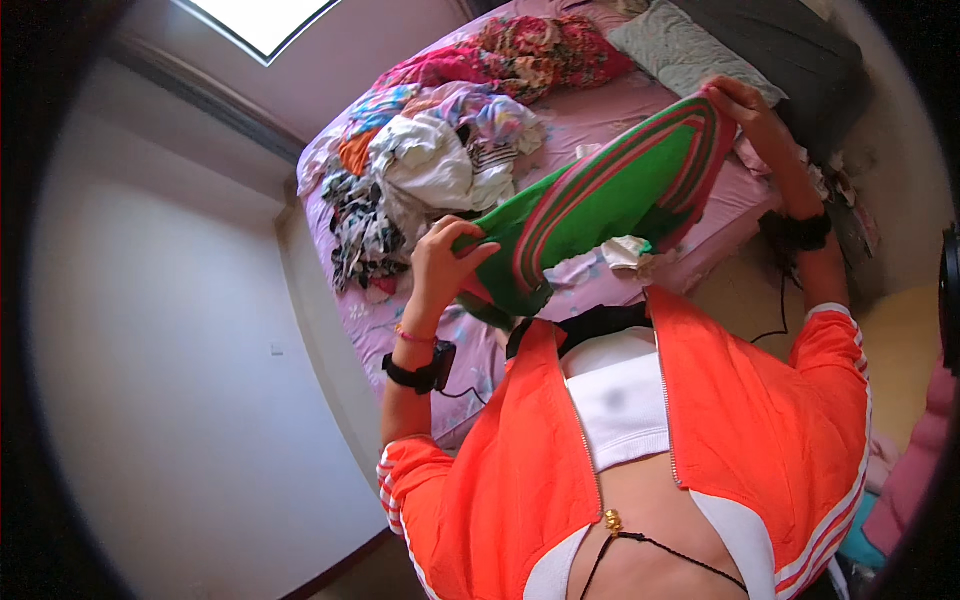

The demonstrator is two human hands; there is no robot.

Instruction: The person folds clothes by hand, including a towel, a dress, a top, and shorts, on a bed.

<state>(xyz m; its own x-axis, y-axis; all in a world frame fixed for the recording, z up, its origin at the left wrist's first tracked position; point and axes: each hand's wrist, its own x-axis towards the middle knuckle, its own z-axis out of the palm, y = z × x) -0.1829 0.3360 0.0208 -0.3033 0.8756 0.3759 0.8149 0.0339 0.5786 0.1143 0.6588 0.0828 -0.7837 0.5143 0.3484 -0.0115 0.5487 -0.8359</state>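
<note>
My left hand (pixel 446 259) pinches one end of a green cloth item (pixel 622 184), probably a garment, with pink and dark green stripes. At its upper right corner, my right hand (pixel 742 112) grips the pink edge. The cloth is stretched between both hands and sags in the middle, above a bed (pixel 577 112) with a pink flowered sheet. Just below the cloth shows a small white piece of fabric (pixel 626 253); what it belongs to is unclear. Each wrist wears a black strap, and the left one carries a small device (pixel 444 366).
Beyond my left hand, white clothing (pixel 424 161) and black-and-white patterned clothing (pixel 367 232) lie heaped on the bed. A red floral cloth (pixel 525 56) is bunched farther back, near a pale pillow (pixel 690 49). A white wall (pixel 172 322) stands at the left. Cables hang near both wrists.
</note>
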